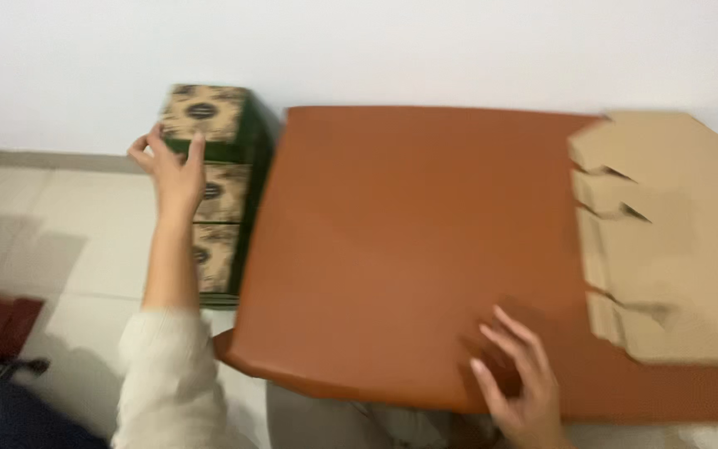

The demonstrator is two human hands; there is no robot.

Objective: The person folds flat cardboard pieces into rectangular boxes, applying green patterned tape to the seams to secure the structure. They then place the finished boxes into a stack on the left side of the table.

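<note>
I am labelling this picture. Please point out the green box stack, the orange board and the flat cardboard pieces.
green box stack (228,179), head view, middle box's side.
orange board (392,241), head view, bare centre.
flat cardboard pieces (675,249), head view, middle of the pile.

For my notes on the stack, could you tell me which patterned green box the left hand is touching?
The top box: the left hand rests fingers on its front edge; the two below stay untouched.
</note>
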